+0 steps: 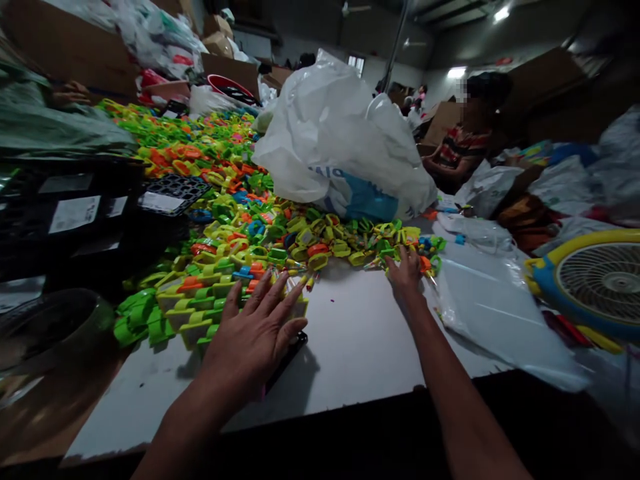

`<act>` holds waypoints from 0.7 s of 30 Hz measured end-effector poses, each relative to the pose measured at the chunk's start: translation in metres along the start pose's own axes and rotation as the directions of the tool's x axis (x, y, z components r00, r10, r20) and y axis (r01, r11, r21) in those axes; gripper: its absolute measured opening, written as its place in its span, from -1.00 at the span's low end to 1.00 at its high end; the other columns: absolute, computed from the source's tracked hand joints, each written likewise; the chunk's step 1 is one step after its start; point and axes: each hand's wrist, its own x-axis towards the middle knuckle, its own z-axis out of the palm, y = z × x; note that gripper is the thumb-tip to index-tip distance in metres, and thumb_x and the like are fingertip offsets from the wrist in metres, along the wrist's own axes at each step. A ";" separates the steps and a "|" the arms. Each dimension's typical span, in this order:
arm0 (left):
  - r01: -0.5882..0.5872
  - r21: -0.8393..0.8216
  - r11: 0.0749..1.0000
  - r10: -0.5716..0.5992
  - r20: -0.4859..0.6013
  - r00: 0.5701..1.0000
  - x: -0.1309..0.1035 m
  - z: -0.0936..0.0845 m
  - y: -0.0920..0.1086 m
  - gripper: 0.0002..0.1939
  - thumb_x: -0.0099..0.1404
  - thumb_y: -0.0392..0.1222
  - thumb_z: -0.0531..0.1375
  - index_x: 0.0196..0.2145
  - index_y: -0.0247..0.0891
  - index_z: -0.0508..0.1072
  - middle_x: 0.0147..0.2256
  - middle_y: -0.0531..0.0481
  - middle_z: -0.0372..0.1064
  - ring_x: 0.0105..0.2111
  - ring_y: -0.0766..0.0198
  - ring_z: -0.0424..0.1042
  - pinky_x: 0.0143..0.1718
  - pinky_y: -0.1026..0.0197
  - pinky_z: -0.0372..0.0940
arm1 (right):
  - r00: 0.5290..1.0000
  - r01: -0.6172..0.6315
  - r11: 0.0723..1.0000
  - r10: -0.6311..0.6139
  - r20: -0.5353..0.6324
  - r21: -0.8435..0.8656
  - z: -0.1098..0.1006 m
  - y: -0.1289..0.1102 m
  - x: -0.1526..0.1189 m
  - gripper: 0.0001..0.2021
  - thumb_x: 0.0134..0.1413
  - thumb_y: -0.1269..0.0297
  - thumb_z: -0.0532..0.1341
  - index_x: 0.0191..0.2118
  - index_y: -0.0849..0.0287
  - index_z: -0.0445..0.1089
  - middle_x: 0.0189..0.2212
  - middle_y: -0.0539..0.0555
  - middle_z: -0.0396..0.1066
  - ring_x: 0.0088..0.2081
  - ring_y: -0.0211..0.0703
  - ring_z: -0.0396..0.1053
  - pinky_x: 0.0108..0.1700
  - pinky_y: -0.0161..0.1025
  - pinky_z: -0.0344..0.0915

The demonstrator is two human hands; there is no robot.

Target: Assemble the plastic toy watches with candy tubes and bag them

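My left hand [257,327] lies flat with its fingers spread over rows of yellow and green plastic pieces [195,310], with a few orange and blue ones among them. Under its thumb a dark edge [290,360] shows, mostly hidden by the hand. My right hand [407,272] reaches to the near edge of a loose heap of similar coloured pieces [320,243]. Its thumb and fingers are apart, close to a green piece [386,253]; no held thing shows. Small pen-like pieces [310,281] lie between the hands on the white tabletop [350,333].
A big white plastic bag [340,133] stands behind the heap. Black trays with labels [75,213] are stacked at left. Clear plastic bags [490,293] lie at right, beside a yellow and blue fan [615,280]. Another person [463,147] sits beyond.
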 end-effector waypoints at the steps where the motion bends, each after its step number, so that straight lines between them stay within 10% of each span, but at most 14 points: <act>1: -0.005 0.001 1.000 0.005 -0.010 1.000 0.000 0.001 0.000 -0.43 0.39 0.16 -0.22 0.30 0.05 -0.07 0.32 0.02 -0.08 0.33 0.02 -0.10 0.26 -0.31 -0.13 | 0.999 0.007 1.000 -0.006 0.051 -0.020 0.004 0.003 0.004 -0.47 0.09 0.14 0.20 0.17 0.17 0.24 0.25 0.33 0.07 0.26 0.24 -0.01 0.20 0.27 -0.03; 7: -0.043 0.007 0.999 0.043 -0.063 0.997 0.003 0.009 -0.006 -0.39 0.38 0.17 -0.32 0.30 0.00 -0.02 0.29 -0.01 0.01 0.29 -0.03 0.02 0.21 -0.36 -0.07 | 0.925 0.296 0.948 -0.316 0.213 0.122 0.016 -0.003 -0.032 -0.49 0.11 0.05 0.18 0.18 0.03 0.24 0.20 0.17 0.21 0.17 0.00 0.20 0.15 -0.03 0.20; 14: -0.045 0.022 0.999 0.047 -0.099 0.994 0.002 0.014 -0.008 -0.41 0.38 0.16 -0.26 0.29 0.00 0.02 0.30 -0.01 -0.01 0.30 -0.05 0.00 0.22 -0.34 -0.08 | 0.995 0.059 0.996 -0.064 -0.082 -0.065 -0.003 0.033 0.019 -0.51 0.12 0.16 0.15 0.16 0.19 0.25 0.20 0.37 0.11 0.23 0.26 0.00 0.17 0.31 -0.06; 21: -0.013 -0.047 0.999 0.011 -0.034 0.999 0.003 0.004 -0.003 -0.46 0.39 0.10 -0.20 0.28 0.04 0.03 0.27 0.01 0.08 0.28 -0.01 0.05 0.22 -0.34 -0.08 | 0.976 0.212 0.963 -0.199 0.091 -0.167 0.012 0.032 -0.005 -0.54 0.08 0.39 0.12 0.14 0.04 0.29 0.10 0.22 0.28 0.08 0.09 0.20 0.10 0.06 0.05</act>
